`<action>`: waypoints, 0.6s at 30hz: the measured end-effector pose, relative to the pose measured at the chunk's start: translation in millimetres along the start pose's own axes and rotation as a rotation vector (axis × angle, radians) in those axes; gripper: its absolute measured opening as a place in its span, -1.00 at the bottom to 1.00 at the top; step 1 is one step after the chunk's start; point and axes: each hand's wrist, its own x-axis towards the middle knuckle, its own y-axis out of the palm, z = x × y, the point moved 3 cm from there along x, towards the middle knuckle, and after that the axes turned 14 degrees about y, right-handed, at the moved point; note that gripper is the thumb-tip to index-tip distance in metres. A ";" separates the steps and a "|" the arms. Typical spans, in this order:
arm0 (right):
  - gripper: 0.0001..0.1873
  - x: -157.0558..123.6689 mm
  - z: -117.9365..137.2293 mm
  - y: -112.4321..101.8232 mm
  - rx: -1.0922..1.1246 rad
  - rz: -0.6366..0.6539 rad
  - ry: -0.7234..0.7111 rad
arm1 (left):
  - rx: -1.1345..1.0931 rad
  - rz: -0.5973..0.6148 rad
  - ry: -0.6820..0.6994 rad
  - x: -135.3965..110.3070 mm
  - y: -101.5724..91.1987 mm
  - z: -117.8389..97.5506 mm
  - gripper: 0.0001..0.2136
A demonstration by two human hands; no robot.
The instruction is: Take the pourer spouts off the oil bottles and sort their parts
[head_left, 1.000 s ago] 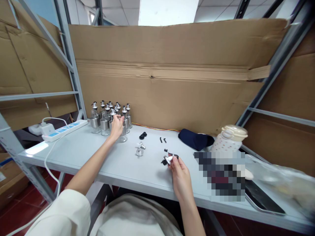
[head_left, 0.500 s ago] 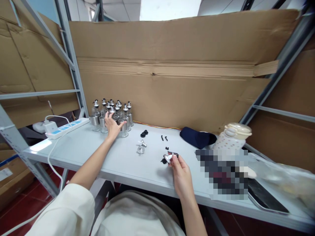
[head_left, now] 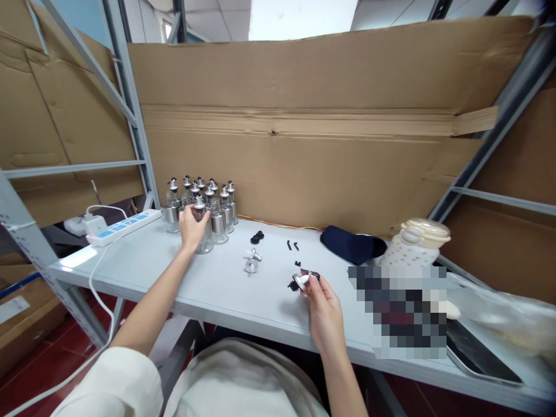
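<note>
My left hand (head_left: pixel 191 226) is closed around the upper part of a glass bottle (head_left: pixel 205 242), at the front of a cluster of similar bottles. A silver pourer top (head_left: pixel 199 201) shows above my fingers. Several bottles with metal sleeves (head_left: pixel 219 221) stand behind it, most topped with silver and black pourers. Over the front of the table, my right hand (head_left: pixel 324 304) pinches a loose bottle pourer (head_left: pixel 299 282), silver with a black ribbed stopper pointing left. Silver pourer parts (head_left: pixel 252 265) lie between my hands. Small black pieces (head_left: pixel 292 245) and black round caps (head_left: pixel 257 237) rest farther back.
A white power strip (head_left: pixel 124 227) lies at the table's left end. On the right are a dark blue cloth item (head_left: pixel 353 245), a dotted bottle with a cream lid (head_left: pixel 412 243), a phone (head_left: pixel 482 353) and a clear plastic bag (head_left: pixel 508 313). Cardboard (head_left: pixel 304 174) walls the back.
My left hand has closed on a bottle and drawn it toward me, in front of the cluster. My right hand still holds the pourer in nearly the same place.
</note>
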 end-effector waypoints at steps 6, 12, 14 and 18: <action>-0.69 -1.4 1.6 2.1 -0.047 0.009 -0.011 | -0.057 0.192 0.150 -18.4 9.0 -38.1 -0.75; -0.67 -3.1 2.5 1.7 -0.102 0.003 -0.022 | 0.129 0.259 0.369 -12.4 20.9 -73.0 -0.62; -0.66 -3.9 3.4 2.5 -0.136 0.001 -0.036 | 0.181 0.321 0.441 -2.5 24.6 -75.7 -0.60; -0.64 -5.0 6.0 5.1 -0.202 0.006 -0.071 | 0.191 0.467 0.484 14.4 34.0 -68.4 -0.58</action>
